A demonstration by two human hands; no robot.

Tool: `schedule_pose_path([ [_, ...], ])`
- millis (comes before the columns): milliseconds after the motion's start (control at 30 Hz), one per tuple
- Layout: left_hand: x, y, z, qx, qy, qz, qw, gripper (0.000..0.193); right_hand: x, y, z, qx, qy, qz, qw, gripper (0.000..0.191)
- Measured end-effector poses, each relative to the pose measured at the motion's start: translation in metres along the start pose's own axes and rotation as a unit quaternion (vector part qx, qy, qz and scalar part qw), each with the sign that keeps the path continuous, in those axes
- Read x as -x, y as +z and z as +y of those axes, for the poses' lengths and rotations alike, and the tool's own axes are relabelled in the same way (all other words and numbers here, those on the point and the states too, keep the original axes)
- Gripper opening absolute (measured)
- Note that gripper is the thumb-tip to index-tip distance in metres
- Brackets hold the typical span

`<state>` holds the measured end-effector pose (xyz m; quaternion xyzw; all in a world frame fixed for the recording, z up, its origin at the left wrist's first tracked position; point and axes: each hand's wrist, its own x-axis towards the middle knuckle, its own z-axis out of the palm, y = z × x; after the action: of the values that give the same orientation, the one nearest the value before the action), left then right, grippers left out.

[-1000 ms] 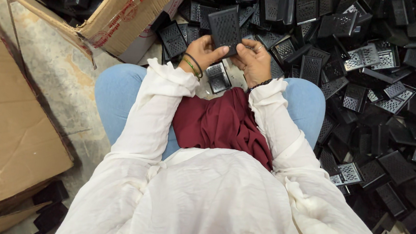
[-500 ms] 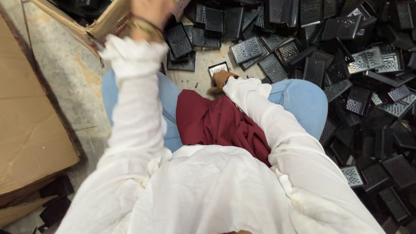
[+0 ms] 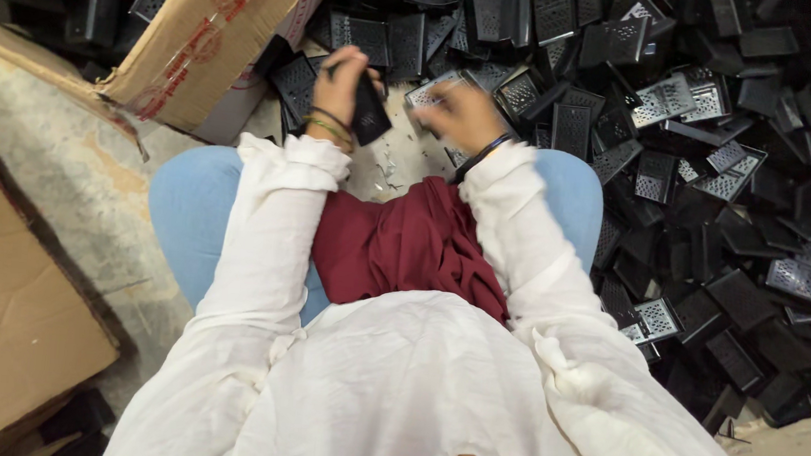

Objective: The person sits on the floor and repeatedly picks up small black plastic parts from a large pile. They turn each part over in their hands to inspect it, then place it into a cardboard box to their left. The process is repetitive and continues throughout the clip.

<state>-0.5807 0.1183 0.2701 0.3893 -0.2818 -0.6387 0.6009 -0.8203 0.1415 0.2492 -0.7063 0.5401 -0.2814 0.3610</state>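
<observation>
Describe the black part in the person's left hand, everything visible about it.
The black part is a flat, roughly rectangular piece, dark and matte, apparently plastic. It looks like the perforated pieces in the pile, though no perforations can be made out on it. The left hand grips its upper end, fingers wrapped around it, so it hangs tilted above the floor. It sits beside the cardboard box. The right hand is apart from it, blurred.

The person wears a loose white long-sleeved tunic [image 3: 410,395] with gathered, ruffled cuffs. A dark red scarf [image 3: 404,243] falls in folds down the front. Light blue trousers [image 3: 187,209] cover both knees. The left hand [image 3: 345,81] carries thin bangles [image 3: 328,125] in green, gold and dark tones at the wrist. The right hand [image 3: 464,116], blurred, has a dark band [image 3: 487,150] at the wrist.
</observation>
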Motion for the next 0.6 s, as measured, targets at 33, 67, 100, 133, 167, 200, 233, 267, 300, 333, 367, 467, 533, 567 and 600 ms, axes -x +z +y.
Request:
schedule_pose_path([
  [33, 0.0, -0.003, 0.009, 0.035, -0.009, 0.043, 0.998, 0.036, 0.002, -0.027, 0.011, 0.086, -0.065, 0.1, 0.989, 0.047],
  [67, 0.001, -0.005, 0.017, 0.056, -0.001, 0.063, 0.996, 0.036, 0.004, -0.053, 0.024, 0.209, 0.007, 0.174, 0.962, 0.056],
  [100, 0.0, -0.008, 0.022, 0.076, 0.008, 0.082, 0.994, 0.036, 0.005, -0.077, 0.036, 0.297, -0.018, 0.226, 0.928, 0.057],
  [133, 0.001, -0.011, 0.025, 0.097, 0.018, 0.101, 0.99, 0.037, 0.006, -0.096, 0.048, 0.266, 0.121, 0.226, 0.929, 0.049],
  [167, 0.002, -0.013, 0.024, 0.095, 0.01, 0.1, 0.99, 0.037, 0.005, -0.11, 0.058, 0.242, 0.144, 0.269, 0.921, 0.051],
  [200, 0.002, -0.015, 0.02, 0.092, 0.002, 0.1, 0.991, 0.037, 0.003, -0.118, 0.066, 0.216, 0.166, 0.311, 0.91, 0.053],
  [233, 0.003, -0.017, 0.015, 0.088, -0.007, 0.1, 0.991, 0.037, 0.001, -0.122, 0.072, 0.215, 0.201, 0.294, 0.91, 0.055],
  [267, 0.004, -0.019, 0.008, 0.076, -0.013, 0.097, 0.992, 0.037, -0.003, -0.123, 0.076, 0.213, 0.234, 0.276, 0.908, 0.056],
  [300, 0.004, -0.021, 0.001, 0.063, -0.018, 0.094, 0.993, 0.036, -0.007, -0.12, 0.077, 0.211, 0.265, 0.258, 0.905, 0.058],
  [333, 0.005, -0.023, -0.005, 0.051, -0.022, 0.09, 0.994, 0.036, -0.012, -0.116, 0.077, 0.249, 0.286, 0.222, 0.898, 0.062],
  [367, 0.006, -0.025, -0.01, 0.044, -0.026, 0.083, 0.995, 0.036, -0.016, -0.111, 0.073, 0.287, 0.304, 0.186, 0.889, 0.066],
  [467, 0.006, -0.032, -0.018, 0.03, -0.016, 0.059, 0.998, 0.035, -0.027, -0.098, 0.065, 0.321, 0.351, 0.183, 0.861, 0.086],
  [533, 0.006, -0.031, -0.019, 0.015, -0.023, 0.071, 0.997, 0.036, -0.031, -0.095, 0.059, 0.317, 0.351, 0.164, 0.866, 0.074],
  [567, 0.005, -0.029, -0.019, 0.007, -0.03, 0.078, 0.997, 0.038, -0.031, -0.094, 0.058, 0.317, 0.324, 0.176, 0.874, 0.068],
  [600, 0.004, -0.027, -0.02, -0.002, -0.019, 0.071, 0.997, 0.04, -0.031, -0.093, 0.057, 0.316, 0.3, 0.185, 0.881, 0.062],
])
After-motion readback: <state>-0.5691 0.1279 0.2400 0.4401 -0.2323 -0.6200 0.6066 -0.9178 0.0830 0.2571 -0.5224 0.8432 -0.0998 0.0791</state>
